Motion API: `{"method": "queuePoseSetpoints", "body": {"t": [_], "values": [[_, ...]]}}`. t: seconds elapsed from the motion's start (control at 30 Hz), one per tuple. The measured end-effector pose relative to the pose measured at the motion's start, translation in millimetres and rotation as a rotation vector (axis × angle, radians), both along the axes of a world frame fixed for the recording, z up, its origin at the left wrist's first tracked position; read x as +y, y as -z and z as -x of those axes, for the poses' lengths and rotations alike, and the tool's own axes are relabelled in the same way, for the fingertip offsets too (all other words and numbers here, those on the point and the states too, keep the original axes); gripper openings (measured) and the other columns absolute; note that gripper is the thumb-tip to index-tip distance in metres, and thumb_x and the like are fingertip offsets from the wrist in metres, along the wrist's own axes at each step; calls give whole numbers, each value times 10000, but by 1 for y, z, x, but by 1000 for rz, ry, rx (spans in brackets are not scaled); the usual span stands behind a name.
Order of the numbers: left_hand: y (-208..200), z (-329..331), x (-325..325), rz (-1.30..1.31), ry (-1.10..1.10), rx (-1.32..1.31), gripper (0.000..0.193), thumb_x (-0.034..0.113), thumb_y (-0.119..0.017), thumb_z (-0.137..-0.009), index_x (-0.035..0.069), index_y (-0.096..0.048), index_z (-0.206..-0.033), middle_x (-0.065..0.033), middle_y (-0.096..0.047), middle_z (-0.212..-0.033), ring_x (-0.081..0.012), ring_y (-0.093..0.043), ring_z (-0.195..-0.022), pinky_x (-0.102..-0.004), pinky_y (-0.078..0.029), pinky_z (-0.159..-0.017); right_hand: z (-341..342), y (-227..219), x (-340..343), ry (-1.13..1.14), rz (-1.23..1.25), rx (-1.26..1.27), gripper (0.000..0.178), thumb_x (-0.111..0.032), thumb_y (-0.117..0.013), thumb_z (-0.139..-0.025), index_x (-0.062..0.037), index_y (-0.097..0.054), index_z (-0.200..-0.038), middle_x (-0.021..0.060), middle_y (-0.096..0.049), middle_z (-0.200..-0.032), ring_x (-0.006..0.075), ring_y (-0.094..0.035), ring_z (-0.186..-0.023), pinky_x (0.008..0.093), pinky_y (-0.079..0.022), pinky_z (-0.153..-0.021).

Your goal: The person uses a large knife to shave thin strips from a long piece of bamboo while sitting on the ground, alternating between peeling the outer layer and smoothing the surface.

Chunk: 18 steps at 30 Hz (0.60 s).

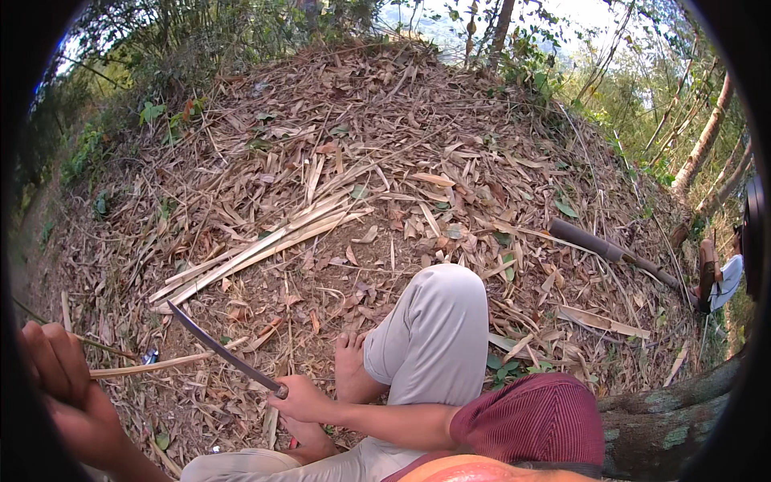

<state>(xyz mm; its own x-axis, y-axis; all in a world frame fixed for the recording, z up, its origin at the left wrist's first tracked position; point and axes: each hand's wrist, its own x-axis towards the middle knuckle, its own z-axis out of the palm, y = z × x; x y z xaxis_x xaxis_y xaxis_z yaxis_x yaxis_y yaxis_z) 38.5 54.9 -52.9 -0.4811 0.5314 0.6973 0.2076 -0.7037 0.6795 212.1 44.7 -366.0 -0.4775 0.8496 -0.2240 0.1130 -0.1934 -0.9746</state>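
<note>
Head view showed the L hand (71,390) near the left rim, w/ fingers pressed together and curled around the end of a thin strip (161,366); how the thumb was placed, I could not tell. The R hand (301,399) had its fingers wrapped around the handle of a curved knife (218,347), whose blade crossed the strip (real contact or only overlap, it was not clear).

About progress: several pale strips (273,241) lay together in a loose heap ahead, prob. already cut; the one in the hand seemed unfinished, and how many were left could not be judged.

The surface was ground (377,257) w/ dry leaves nearly everywhere, and some brown soil beside the heap. A dark tube-like object (582,238) lay to the right, and a thick trunk (666,426) at lower right. The place was outdoors, w/ trees (708,136) around and another person (729,281) at the far right.
</note>
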Motion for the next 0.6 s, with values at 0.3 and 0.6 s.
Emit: {"method": "queuePoseSetpoints", "body": {"t": [0.3,0.6], "values": [[-11,-59,31,-92,-186,-287,313,190,-475,-1013,105,-372,-730,25,-313,-606,-54,-208,-508,-229,-164,-491,6,-25,-6,96,-212,280,134,-126,-663,-844,0,-619,-858,55,-549,-630,104,-478,-612,317,-425,-571],[-8,38,-4,23,40,-112,243,207,-565,-993,57,-473,-825,-148,-700,-958,-121,-664,-792,-181,-503,-710,6,-65,-8,34,-184,219,188,-166,-677,-844,-1,-656,-931,115,-613,-673,145,-500,-578,316,-451,-580]]}}
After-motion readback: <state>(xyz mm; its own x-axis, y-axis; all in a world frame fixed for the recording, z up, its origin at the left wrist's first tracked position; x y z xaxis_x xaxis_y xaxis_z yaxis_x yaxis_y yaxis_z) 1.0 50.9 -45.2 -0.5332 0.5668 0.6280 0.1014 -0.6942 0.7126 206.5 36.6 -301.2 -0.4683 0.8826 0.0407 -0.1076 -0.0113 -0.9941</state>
